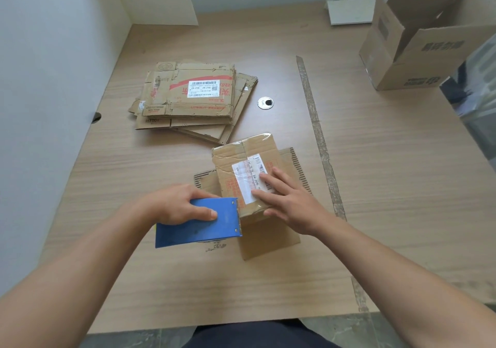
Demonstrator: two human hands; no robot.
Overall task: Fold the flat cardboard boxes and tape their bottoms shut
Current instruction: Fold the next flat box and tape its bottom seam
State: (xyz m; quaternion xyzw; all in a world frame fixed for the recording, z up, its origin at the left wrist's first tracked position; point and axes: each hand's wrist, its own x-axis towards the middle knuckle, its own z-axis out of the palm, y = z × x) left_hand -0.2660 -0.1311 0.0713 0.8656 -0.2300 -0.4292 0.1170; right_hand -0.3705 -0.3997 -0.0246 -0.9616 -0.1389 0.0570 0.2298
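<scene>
Left hand (175, 204) grasps blue tape dispenser (196, 228); right hand (291, 208), released, presses the seemingly taped box (233, 157).

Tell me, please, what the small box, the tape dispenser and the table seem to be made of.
Small box: brown corrugated cardboard, matte and creased; fluted edges show on its flaps.
Tape dispenser: smooth blue sheet, dull sheen, perhaps painted metal or plastic; rivets at one edge.
Table: pale wood grain, probably laminate, given the very even pattern.
</scene>
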